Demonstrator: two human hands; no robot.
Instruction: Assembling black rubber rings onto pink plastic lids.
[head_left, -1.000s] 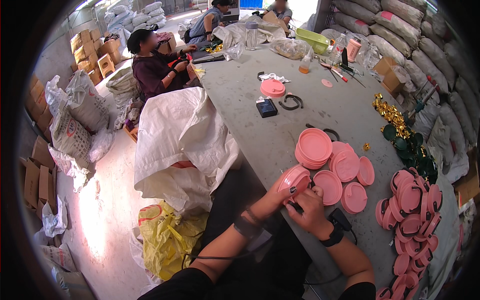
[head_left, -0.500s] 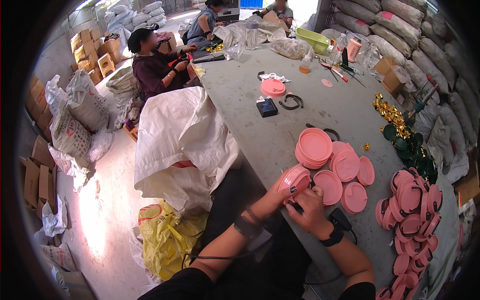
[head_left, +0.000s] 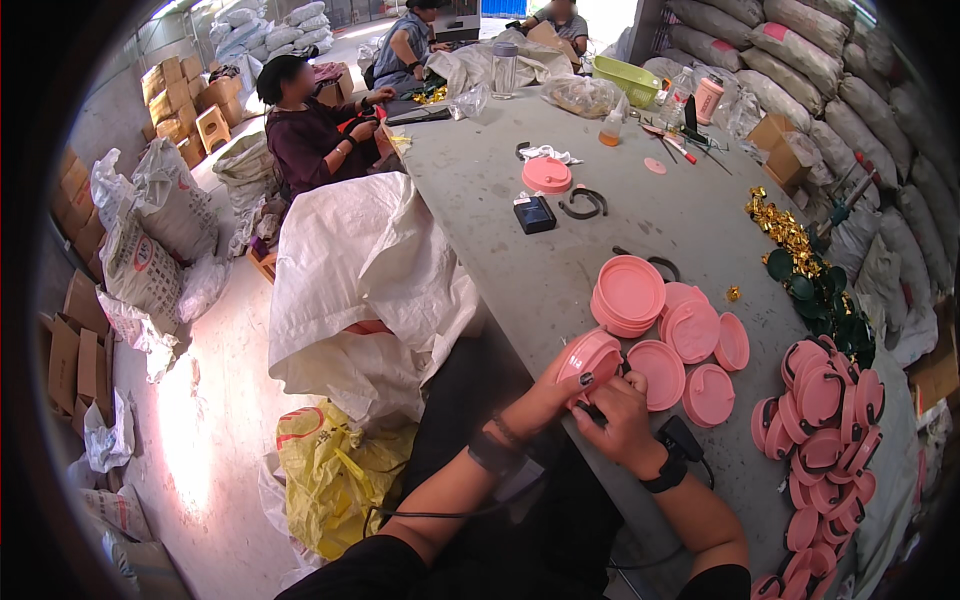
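My left hand (head_left: 562, 384) is closed around a round pink lid (head_left: 592, 356), held tilted at the table's near edge. Pressed in close on the lid's right side, my right hand (head_left: 617, 418) has its fingers curled on a black strip, seen only in part between the fingers. A stack of pink lids (head_left: 629, 290) stands just beyond my hands. Several loose pink lids (head_left: 656, 376) lie to the right of it. Behind the stack rests a black curved strip (head_left: 662, 267), partly hidden.
Pink lids with black strips (head_left: 822, 400) are heaped along the table's right edge, near gold and green pieces (head_left: 785, 240). A black box (head_left: 534, 214) and a curved black strip (head_left: 583, 205) lie farther back. White sacking (head_left: 350, 270) hangs left. Other people sit at the far left.
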